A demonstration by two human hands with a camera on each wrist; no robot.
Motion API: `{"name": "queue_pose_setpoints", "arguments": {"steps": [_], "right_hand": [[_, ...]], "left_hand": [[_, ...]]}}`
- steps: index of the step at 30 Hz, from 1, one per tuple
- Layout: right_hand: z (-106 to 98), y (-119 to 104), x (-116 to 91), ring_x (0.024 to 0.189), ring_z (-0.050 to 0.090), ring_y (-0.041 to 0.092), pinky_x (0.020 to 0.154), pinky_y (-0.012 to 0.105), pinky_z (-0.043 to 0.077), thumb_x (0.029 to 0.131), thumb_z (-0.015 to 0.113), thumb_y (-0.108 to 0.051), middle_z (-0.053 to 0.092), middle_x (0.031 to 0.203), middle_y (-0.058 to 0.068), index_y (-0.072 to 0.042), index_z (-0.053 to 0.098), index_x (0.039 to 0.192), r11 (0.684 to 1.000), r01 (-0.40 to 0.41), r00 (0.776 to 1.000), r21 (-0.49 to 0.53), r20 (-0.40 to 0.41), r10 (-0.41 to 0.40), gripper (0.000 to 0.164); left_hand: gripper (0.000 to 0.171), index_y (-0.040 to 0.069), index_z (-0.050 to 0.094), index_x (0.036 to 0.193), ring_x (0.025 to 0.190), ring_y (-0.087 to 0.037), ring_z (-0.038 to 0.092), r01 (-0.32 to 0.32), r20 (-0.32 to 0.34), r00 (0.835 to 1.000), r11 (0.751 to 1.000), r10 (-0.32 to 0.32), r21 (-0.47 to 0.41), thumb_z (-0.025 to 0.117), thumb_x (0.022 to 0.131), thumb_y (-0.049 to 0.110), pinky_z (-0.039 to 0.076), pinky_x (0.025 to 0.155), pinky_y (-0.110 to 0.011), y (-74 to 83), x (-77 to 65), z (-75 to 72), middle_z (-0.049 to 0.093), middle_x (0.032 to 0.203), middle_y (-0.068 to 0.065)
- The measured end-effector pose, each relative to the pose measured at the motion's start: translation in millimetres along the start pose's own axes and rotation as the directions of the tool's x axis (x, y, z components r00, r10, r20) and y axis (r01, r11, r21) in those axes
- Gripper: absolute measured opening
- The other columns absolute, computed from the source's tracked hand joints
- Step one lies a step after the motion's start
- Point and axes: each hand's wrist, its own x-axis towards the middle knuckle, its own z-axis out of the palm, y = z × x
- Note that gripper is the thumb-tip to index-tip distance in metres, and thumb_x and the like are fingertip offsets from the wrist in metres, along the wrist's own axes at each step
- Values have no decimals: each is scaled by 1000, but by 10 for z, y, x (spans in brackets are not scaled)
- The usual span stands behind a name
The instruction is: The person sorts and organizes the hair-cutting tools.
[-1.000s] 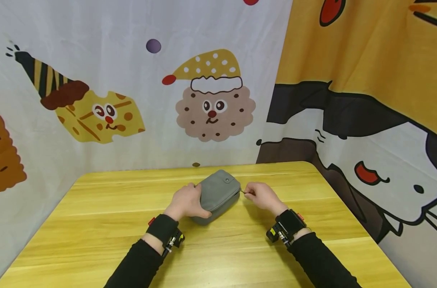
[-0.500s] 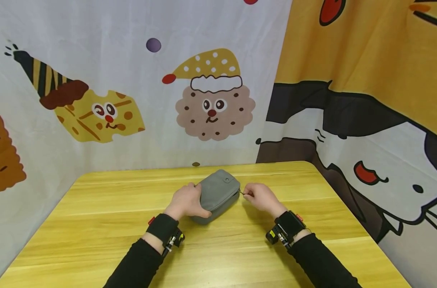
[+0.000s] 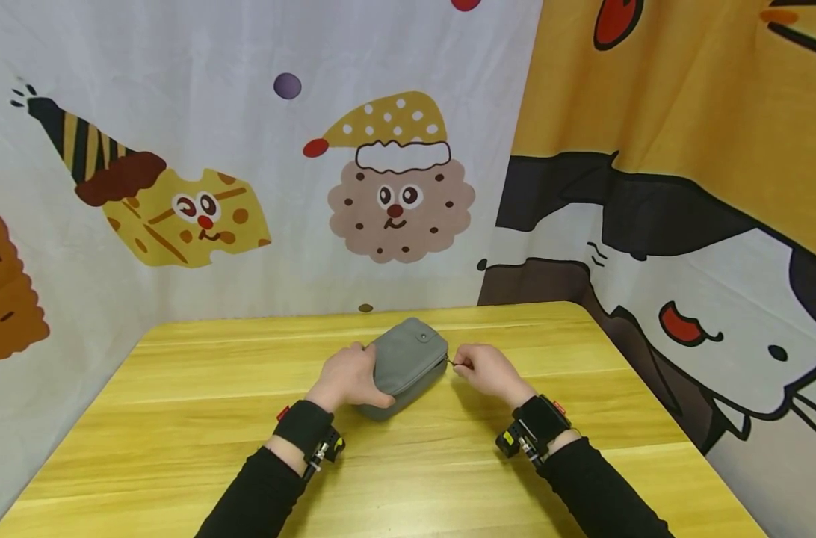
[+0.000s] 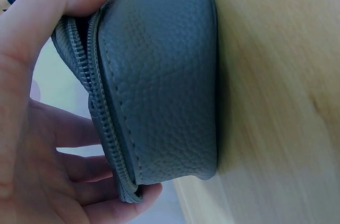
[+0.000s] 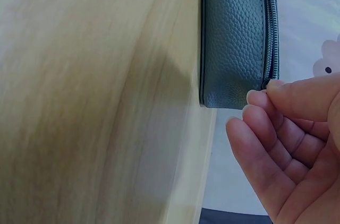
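A grey, grained leather-look zip pouch lies on the wooden table, its snap tab on top at the far right end. My left hand grips its near left end, thumb on the near side and fingers over the far side. In the left wrist view, the zipper shows its two rows of teeth parted under the thumb. At the pouch's right corner, my right hand pinches the small zipper pull between thumb and forefinger. The fingertips mostly cover that pull in the right wrist view. The pouch's inside cannot be seen.
The wooden table extends around the pouch on every side. Behind it hangs a white curtain with cartoon prints, and a yellow, black and white printed curtain hangs along the right.
My right hand has shifted very slightly left, staying at the same pouch corner with the zipper pull pinched. The left hand and pouch look almost still.
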Motion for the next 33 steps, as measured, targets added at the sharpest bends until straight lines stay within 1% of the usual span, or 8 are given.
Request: {"name": "queue_pose_setpoints", "arguments": {"steps": [7,20,33], "right_hand": [[-15,-20,4,64,47,10,63,29,43,92,70,-7,56,73,-5,-11,65,84,1000,-1,1000,-7,4,1,10],[-28,-75,-19,64,48,9,63,29,44,92,70,-6,59,75,-5,-10,66,86,999,36,999,14,5,-37,8],[-26,-94,-30,65,48,9,63,29,44,91,71,-5,58,74,-5,-10,66,84,999,34,999,-21,0,-34,10]], "left_hand": [[103,-6,52,138,89,-31,61,4,0,1000,1000,-4,2,80,63,59,54,73,-44,2,10,-4,59,113,-21],[101,-6,52,137,90,-31,61,3,6,1000,1000,-3,-4,81,64,57,54,73,-44,-4,7,-7,59,113,-21],[102,-6,52,137,88,-30,61,2,12,1000,1000,-2,1,81,63,58,53,72,-43,5,0,-12,59,111,-20]]}}
